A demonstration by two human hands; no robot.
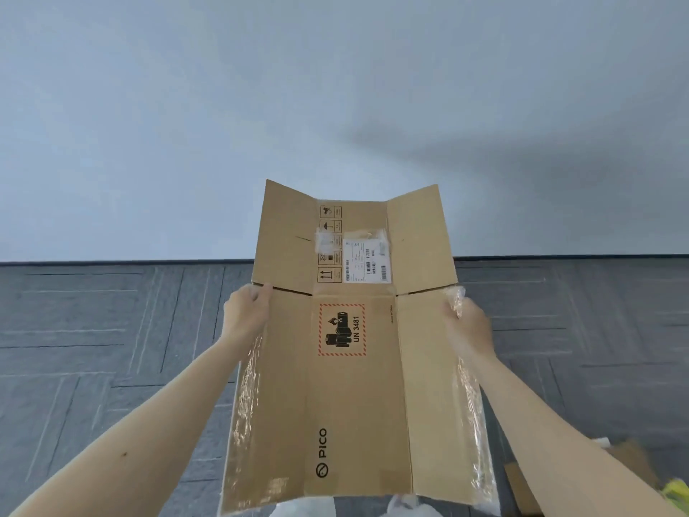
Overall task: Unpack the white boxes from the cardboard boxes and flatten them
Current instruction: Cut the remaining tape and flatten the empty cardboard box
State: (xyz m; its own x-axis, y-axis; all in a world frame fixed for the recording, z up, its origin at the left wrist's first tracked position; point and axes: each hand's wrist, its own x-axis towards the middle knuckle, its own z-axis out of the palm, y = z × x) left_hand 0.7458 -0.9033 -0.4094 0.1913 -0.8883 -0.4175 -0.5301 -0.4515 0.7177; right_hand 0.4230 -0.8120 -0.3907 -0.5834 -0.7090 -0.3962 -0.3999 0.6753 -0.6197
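A brown cardboard box (354, 397), opened out nearly flat, hangs in the air in front of me with its printed outer side facing me. It carries a PICO logo, a UN 3481 battery label and a white shipping label. My left hand (247, 315) grips its left edge near the flap crease. My right hand (468, 322) grips the right edge, over a strip of clear tape. Loose clear tape runs down both long edges. The far flaps tilt up toward the wall. No white box is clearly visible.
Grey patterned carpet tiles (112, 348) cover the floor up to a pale wall (261, 106). More cardboard (522, 483) and something yellow (676, 490) lie at the bottom right. White shapes (302, 509) peek out below the box.
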